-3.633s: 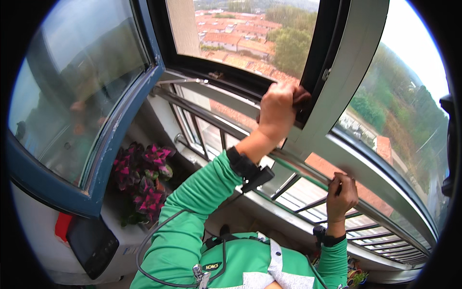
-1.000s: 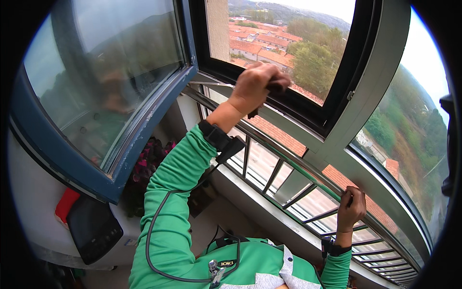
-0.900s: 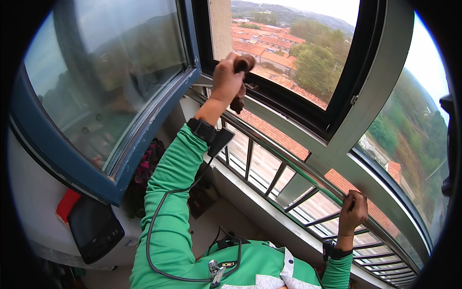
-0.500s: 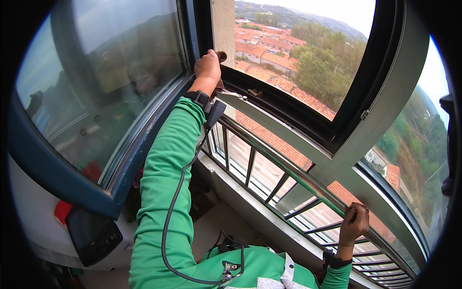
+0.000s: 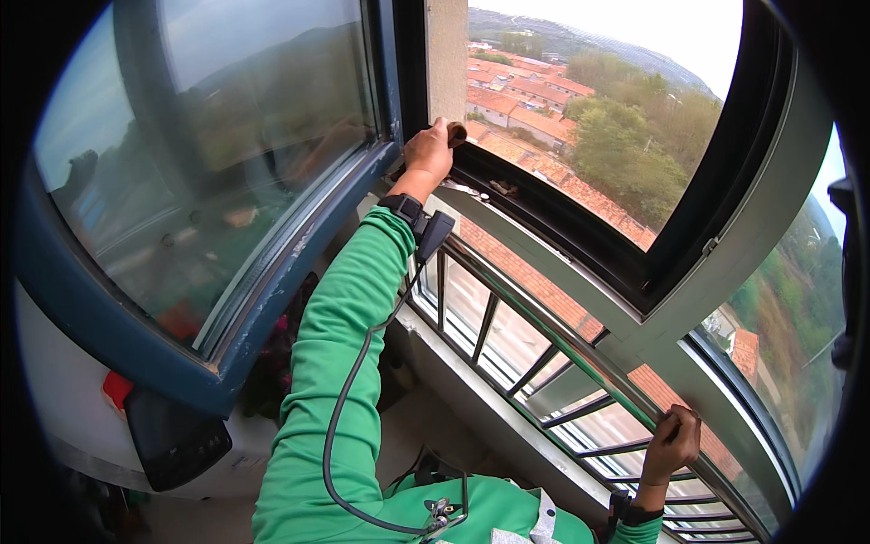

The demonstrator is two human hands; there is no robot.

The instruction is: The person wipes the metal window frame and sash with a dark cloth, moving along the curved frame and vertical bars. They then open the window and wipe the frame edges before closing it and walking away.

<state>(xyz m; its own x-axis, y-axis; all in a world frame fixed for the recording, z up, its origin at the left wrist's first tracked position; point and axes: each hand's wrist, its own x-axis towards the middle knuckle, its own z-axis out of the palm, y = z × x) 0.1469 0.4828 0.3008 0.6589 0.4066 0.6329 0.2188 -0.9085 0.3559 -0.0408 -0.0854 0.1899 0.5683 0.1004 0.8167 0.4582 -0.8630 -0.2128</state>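
My left hand (image 5: 430, 154) is closed on a brown cloth (image 5: 457, 135), its rolled end showing past the fingers. It presses at the lower left corner of the black window frame (image 5: 580, 238), beside the edge of the open blue window sash (image 5: 313, 222). The palm and part of the cloth are hidden. Lower on the right, my right hand (image 5: 672, 442) has its fingers curled over the top bar of the metal railing (image 5: 571, 343). A black band and a small dark device with a cable (image 5: 339, 426) sit on my left wrist.
Small brown debris (image 5: 504, 188) lies in the bottom frame channel. A pale ledge (image 5: 453, 349) runs under the railing. At the lower left, a dark flat object (image 5: 177, 444) and something red (image 5: 118, 390) rest on a white rounded surface. Red-roofed houses stand far below outside.
The view has shifted slightly, so the window sits further right and lower. My left hand has slid a little to the right along the frame with the cloth. My right hand stays on the railing.
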